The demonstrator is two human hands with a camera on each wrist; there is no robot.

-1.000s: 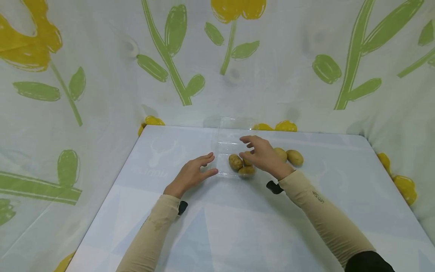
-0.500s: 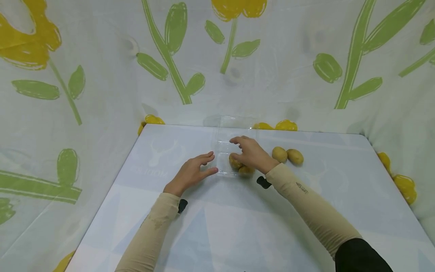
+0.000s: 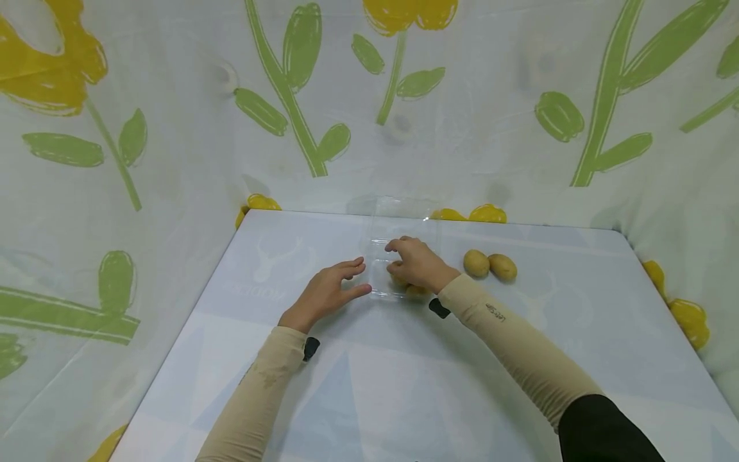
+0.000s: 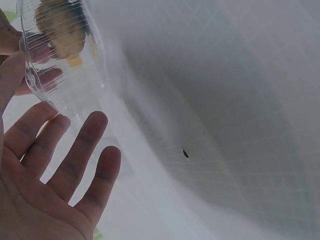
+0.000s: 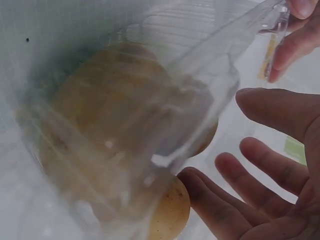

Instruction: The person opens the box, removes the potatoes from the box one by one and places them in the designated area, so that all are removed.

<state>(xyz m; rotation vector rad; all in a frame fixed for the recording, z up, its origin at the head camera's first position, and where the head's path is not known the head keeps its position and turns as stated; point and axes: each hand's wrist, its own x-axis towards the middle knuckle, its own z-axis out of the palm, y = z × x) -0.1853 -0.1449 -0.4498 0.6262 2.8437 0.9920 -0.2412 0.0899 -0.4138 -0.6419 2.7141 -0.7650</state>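
Note:
A clear plastic clamshell box (image 3: 378,292) lies on the table with its lid raised at the back, and potatoes (image 3: 416,290) sit in its near part. My left hand (image 3: 326,292) is at the box's left side, fingers straight and spread; in the left wrist view fingertips (image 4: 60,120) meet the box rim. Over the box is my right hand (image 3: 421,263), which hides part of the potatoes. In the right wrist view its fingers are loosely bent, and one fingertip touches a potato (image 5: 170,210). The thumb stands apart from the fingers.
Two loose potatoes, one (image 3: 476,263) beside another (image 3: 503,267), lie on the table right of the box. Behind the pale patterned table (image 3: 369,385) hangs a white curtain (image 3: 462,147) with printed flowers.
My right hand has moved left and now covers more of the potatoes in the box. Both loose potatoes have come into full sight. My left hand has stayed put.

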